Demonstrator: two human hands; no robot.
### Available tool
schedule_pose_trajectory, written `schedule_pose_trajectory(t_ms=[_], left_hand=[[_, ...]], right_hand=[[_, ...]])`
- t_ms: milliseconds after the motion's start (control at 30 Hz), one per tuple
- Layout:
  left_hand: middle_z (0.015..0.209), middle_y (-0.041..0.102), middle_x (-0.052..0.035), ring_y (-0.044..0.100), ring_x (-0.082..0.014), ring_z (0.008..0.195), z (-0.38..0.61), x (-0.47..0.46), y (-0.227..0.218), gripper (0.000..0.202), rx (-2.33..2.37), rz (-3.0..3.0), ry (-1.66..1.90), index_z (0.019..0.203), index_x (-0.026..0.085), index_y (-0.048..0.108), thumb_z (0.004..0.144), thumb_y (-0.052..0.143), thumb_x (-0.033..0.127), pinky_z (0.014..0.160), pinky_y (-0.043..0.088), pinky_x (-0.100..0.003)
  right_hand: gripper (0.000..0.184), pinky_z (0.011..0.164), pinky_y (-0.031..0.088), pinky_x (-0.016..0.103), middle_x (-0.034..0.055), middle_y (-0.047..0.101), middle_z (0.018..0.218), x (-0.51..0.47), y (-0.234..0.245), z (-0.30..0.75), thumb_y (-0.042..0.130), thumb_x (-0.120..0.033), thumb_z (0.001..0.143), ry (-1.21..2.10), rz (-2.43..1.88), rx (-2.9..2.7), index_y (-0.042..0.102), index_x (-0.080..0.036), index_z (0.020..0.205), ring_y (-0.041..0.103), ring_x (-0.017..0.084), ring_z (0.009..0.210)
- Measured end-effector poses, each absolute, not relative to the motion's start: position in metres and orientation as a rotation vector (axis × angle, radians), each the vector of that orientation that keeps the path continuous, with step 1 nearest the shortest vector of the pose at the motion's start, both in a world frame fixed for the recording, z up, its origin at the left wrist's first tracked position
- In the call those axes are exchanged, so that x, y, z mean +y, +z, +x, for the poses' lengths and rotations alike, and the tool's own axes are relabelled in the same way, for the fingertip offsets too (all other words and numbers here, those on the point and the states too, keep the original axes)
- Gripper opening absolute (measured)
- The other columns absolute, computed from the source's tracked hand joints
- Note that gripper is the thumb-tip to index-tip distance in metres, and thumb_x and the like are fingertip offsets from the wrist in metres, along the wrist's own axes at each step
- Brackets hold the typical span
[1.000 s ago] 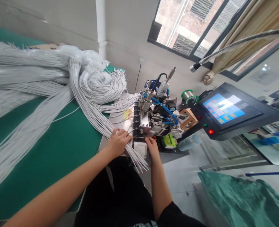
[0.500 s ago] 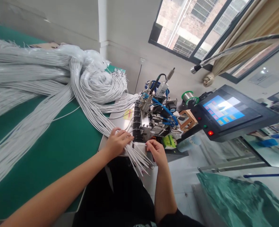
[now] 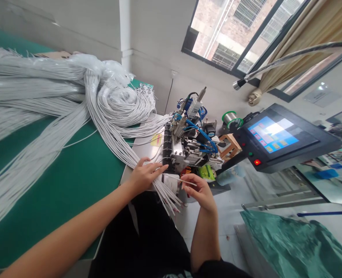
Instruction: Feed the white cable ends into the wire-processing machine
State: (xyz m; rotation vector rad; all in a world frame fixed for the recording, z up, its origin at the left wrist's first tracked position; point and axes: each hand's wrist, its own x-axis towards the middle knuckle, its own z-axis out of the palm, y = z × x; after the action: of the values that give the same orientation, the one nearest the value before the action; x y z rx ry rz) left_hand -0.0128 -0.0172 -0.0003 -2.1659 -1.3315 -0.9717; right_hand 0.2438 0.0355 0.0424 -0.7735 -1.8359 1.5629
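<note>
A thick bundle of white cables (image 3: 120, 148) runs down from the bench towards me. My left hand (image 3: 144, 175) lies over this bundle and holds it near its loose ends, the index finger stretched towards the machine. Below the fingers the cable ends (image 3: 169, 199) fan out. One single white cable (image 3: 173, 177) is drawn apart from them to the right, and my right hand (image 3: 199, 190) has it between curled thumb and fingers; its tip lies across the fingers. Just beyond both hands is the machine (image 3: 185, 143), with cables in its black slotted edge (image 3: 167, 148).
More white cables (image 3: 37, 92) cover the green bench mat (image 3: 80, 170) on the left. At the right stand a control screen (image 3: 275, 133) and a wire spool (image 3: 231, 119). A white box (image 3: 171, 183) sits under the cable ends. A green plastic sheet (image 3: 292, 243) lies lower right.
My right hand has moved right, bringing one cable out of the bundle. The left index finger has stretched out further. An upper part of the machine has shifted slightly left and down.
</note>
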Motion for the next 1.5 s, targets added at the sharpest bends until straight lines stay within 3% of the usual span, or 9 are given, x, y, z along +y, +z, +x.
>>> schedule_pose_trajectory(t_ms=[100, 233, 533, 733, 1000, 1500], left_hand=[[0.108, 0.07, -0.0026, 0.066, -0.0119, 0.088, -0.013, -0.018, 0.002, 0.047, -1.294, -2.23, -0.936, 0.133, 0.026, 0.051, 0.088, 0.048, 0.011, 0.1, 0.032, -0.038], [0.096, 0.072, 0.0022, 0.065, -0.0081, 0.077, -0.013, -0.019, 0.006, 0.038, -1.251, -2.253, -0.957, 0.129, 0.029, 0.053, 0.093, 0.05, 0.016, 0.103, 0.029, -0.037], [0.066, 0.063, 0.0074, 0.056, -0.0072, 0.059, -0.012, -0.016, 0.006, 0.018, -1.209, -2.235, -0.945, 0.109, 0.025, 0.062, 0.094, 0.052, 0.023, 0.1, 0.031, -0.038], [0.061, 0.059, 0.008, 0.053, -0.0071, 0.057, -0.011, -0.015, 0.004, 0.015, -1.219, -2.225, -0.947, 0.104, 0.025, 0.063, 0.094, 0.052, 0.025, 0.099, 0.032, -0.037], [0.058, 0.057, 0.0088, 0.051, -0.0067, 0.053, -0.01, -0.015, 0.007, 0.013, -1.202, -2.23, -0.958, 0.098, 0.024, 0.063, 0.095, 0.051, 0.025, 0.096, 0.034, -0.035], [0.06, 0.061, 0.0062, 0.053, -0.0084, 0.054, -0.009, -0.014, 0.004, 0.015, -1.222, -2.284, -0.939, 0.091, 0.022, 0.065, 0.094, 0.05, 0.024, 0.092, 0.036, -0.034]], right_hand=[[0.026, 0.044, 0.032, 0.02, 0.0036, 0.064, 0.076, 0.037, 0.037, 0.244, 0.073, -0.038, 0.078, 1.475, -0.844, -1.667, 0.068, -0.018, 0.094, 0.046, 0.009, 0.052], [0.024, 0.038, 0.022, 0.018, 0.0032, 0.066, 0.071, 0.041, 0.033, 0.239, 0.07, -0.039, 0.081, 1.356, -0.892, -1.496, 0.071, -0.018, 0.094, 0.034, 0.005, 0.044], [0.03, 0.036, 0.023, 0.018, 0.0046, 0.069, 0.068, 0.044, 0.027, 0.224, 0.072, -0.042, 0.076, 1.272, -1.004, -1.376, 0.073, -0.016, 0.09, 0.034, 0.004, 0.041], [0.031, 0.037, 0.024, 0.02, 0.006, 0.071, 0.073, 0.045, 0.028, 0.222, 0.066, -0.042, 0.082, 1.295, -0.948, -1.414, 0.072, -0.016, 0.097, 0.035, 0.005, 0.043], [0.034, 0.036, 0.019, 0.02, 0.0035, 0.067, 0.066, 0.046, 0.025, 0.22, 0.074, -0.045, 0.074, 1.275, -1.054, -1.334, 0.072, -0.014, 0.087, 0.033, 0.004, 0.04], [0.035, 0.037, 0.019, 0.02, 0.0039, 0.067, 0.067, 0.049, 0.019, 0.217, 0.072, -0.046, 0.074, 1.361, -1.025, -1.312, 0.072, -0.015, 0.091, 0.033, 0.004, 0.04]])
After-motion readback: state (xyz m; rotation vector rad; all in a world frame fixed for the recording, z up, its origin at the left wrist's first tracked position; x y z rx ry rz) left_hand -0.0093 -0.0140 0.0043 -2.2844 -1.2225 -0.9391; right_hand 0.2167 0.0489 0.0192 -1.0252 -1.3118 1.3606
